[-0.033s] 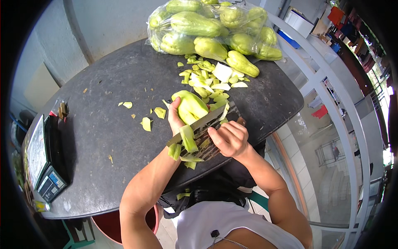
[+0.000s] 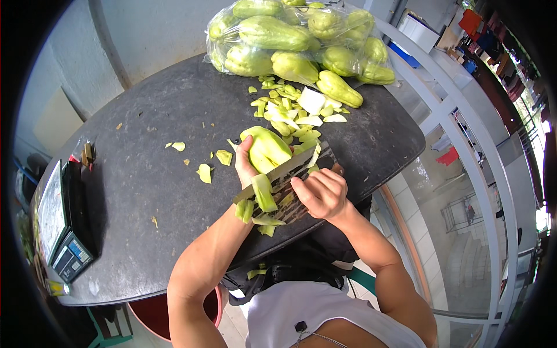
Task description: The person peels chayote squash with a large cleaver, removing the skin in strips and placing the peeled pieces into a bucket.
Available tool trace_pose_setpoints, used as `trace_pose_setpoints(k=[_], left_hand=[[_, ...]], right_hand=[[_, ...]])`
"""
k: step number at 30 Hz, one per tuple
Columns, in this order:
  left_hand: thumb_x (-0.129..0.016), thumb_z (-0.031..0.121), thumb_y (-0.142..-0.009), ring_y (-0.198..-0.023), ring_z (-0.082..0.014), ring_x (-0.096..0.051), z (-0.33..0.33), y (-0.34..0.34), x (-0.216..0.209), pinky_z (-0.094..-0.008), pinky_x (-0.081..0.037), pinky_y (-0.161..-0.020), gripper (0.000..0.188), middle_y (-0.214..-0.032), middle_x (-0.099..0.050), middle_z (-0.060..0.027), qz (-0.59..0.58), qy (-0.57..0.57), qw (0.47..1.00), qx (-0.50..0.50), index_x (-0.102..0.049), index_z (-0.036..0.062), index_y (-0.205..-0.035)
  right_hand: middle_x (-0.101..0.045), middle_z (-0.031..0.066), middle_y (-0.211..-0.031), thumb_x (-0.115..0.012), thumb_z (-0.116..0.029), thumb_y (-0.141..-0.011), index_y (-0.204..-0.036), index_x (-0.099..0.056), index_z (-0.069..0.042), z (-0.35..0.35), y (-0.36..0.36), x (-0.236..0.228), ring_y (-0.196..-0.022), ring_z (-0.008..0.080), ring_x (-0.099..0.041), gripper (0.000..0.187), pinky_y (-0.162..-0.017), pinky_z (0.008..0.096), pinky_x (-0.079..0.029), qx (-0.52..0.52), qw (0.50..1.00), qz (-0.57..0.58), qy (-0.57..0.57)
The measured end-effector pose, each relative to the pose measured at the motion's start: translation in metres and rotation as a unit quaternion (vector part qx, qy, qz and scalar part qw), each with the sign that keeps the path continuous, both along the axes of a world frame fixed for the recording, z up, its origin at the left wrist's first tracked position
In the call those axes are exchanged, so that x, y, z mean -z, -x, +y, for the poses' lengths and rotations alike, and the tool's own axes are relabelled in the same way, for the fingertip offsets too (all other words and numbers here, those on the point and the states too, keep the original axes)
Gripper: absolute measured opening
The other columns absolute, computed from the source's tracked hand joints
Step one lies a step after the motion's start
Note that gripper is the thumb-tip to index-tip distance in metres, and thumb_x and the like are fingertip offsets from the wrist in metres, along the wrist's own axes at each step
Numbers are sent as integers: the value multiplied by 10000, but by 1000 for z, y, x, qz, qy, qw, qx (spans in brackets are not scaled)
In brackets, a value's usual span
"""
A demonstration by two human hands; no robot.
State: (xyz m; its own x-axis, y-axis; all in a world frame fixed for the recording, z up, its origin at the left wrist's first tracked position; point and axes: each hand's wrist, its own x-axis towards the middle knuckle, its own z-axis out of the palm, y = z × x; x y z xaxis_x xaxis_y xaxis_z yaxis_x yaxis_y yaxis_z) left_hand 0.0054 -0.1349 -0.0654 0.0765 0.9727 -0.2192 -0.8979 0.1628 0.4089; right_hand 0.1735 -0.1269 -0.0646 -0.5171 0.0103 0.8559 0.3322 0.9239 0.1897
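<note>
My left hand (image 2: 245, 164) is closed round a pale green chayote (image 2: 267, 149), with the thumb along its near left side. My right hand (image 2: 322, 193) grips a broad-bladed knife (image 2: 284, 176) whose handle is mostly hidden by the fingers. The blade lies slanted against the near side of the chayote, over the table's front edge. A long strip of peel (image 2: 264, 193) and smaller green pieces (image 2: 244, 211) cling to or lie by the blade. Beyond the chayote spreads a heap of peel slices (image 2: 283, 126).
A clear plastic bag of chayotes (image 2: 272, 35) stands at the back of the dark table (image 2: 145, 127), one chayote (image 2: 339, 90) lying before it. Stray peel bits (image 2: 204, 173) dot the middle. On the left sits a digital scale (image 2: 72, 255); below it, a red bin (image 2: 154, 322).
</note>
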Motion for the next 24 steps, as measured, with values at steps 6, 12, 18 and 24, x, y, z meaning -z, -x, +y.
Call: trace_pose_setpoints(k=[6,12,18,24], left_hand=[[-513,631,-850,-846,-279,-648,-1,0,-1,-415,-534,-783,628,-926,-669,-155,0,7,1000,-10,-644,43,-1026],[-540,565,-844,-915,-294,-653,-1,-6,-13,-427,-520,-871,585,-1005,-685,-145,49,23,994,-99,-643,46,-1094],[-546,537,-859,-929,-308,-661,2,8,-4,-445,-529,-882,592,-1028,-682,-172,31,-52,998,-33,-619,23,-1144],[-553,585,-832,-939,-305,-660,-1,16,-7,-433,-534,-875,690,-1040,-681,-189,56,-81,995,26,-613,-6,-1182]], right_hand=[[-469,27,-583,-607,11,-827,-1259,-552,-14,-1,-1,-1,-488,197,-486,436,-457,318,-374,0,1000,-5,3],[-521,17,-627,-720,-134,-792,-1147,-597,-10,20,-17,3,-529,188,-573,396,-479,319,-450,68,997,-15,45],[-525,32,-640,-766,-193,-760,-1155,-594,-6,12,-17,-8,-523,211,-574,470,-481,331,-459,38,996,-12,75],[-569,48,-665,-716,-65,-698,-1132,-600,10,6,-10,-8,-536,229,-587,455,-500,343,-482,3,996,-3,87]])
